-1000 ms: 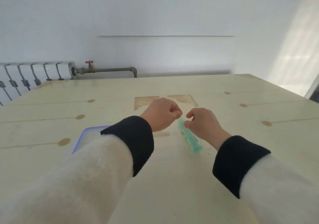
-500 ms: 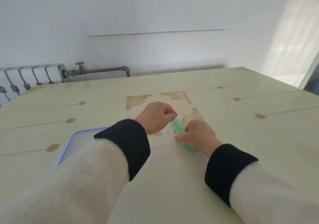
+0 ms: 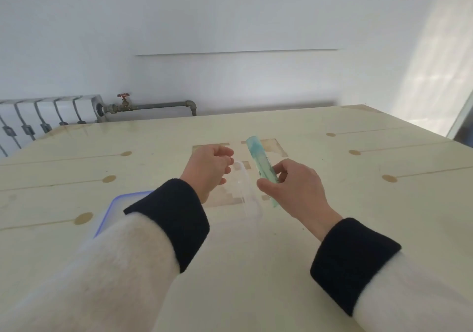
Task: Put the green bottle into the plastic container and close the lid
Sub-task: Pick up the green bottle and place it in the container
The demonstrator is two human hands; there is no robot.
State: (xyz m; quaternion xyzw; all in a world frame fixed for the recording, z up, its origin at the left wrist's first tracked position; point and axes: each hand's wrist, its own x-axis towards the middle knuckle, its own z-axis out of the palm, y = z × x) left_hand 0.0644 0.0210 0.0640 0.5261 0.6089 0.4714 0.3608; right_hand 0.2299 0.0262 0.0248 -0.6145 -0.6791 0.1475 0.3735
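My right hand (image 3: 294, 188) grips the lower part of a slim, translucent green bottle (image 3: 258, 153) and holds it tilted above the table, top end pointing away from me. Just to its left stands the clear plastic container (image 3: 250, 194), barely visible against the wood, with no lid on it. My left hand (image 3: 207, 170) hovers at the container's far left corner with its fingers loosely curled and apart, holding nothing that I can see. The blue-rimmed lid (image 3: 107, 210) lies flat at the left, partly hidden under my left sleeve.
The pale wooden table (image 3: 358, 216) has worn patches near its middle. A white radiator (image 3: 46, 111) and a pipe with a red valve (image 3: 124, 96) stand against the back wall. The table's right edge runs beside a bright window area.
My right hand closed on the bottle, which lay on the table, and lifted it clear. My left hand loosened from a fist.
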